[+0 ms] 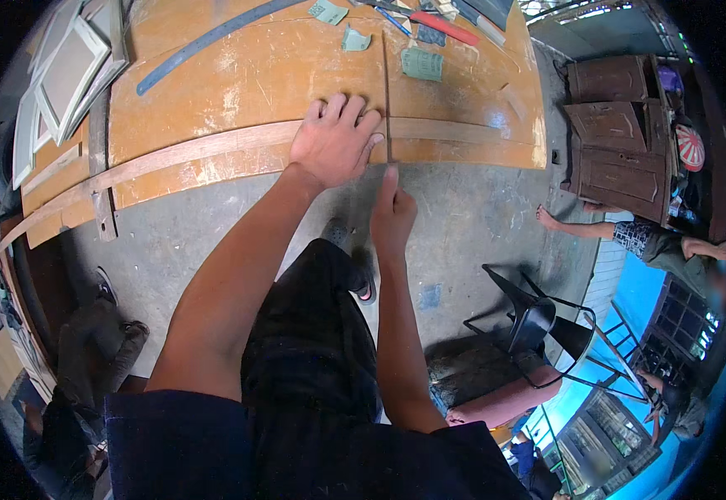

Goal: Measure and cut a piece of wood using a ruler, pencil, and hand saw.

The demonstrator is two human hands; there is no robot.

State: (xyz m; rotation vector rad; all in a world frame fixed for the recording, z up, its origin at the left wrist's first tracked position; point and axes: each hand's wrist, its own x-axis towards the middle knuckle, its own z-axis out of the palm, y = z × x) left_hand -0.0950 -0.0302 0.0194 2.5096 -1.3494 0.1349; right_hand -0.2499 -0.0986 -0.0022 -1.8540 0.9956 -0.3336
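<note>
A long, pale wooden strip (pixel 213 147) lies along the near edge of the orange-brown worktable (pixel 254 79). My left hand (pixel 335 143) presses down on the strip, its fingers bent over the far side and the thumb toward the blade. Just to the right, my right hand (pixel 392 208) is closed at the table's front edge, thumb pointing forward. From it a thin saw-like blade (pixel 386 92), seen edge-on, runs forward across the strip. Its handle is hidden in my fist.
A dark curved strip (pixel 213 43), green paper scraps (pixel 421 64) and a red-handled tool (pixel 444 27) lie farther back. Frames (pixel 71 75) are stacked at left. A black chair (pixel 533 321) stands behind on the right. Other people sit at left (pixel 100 358) and right (pixel 663 246).
</note>
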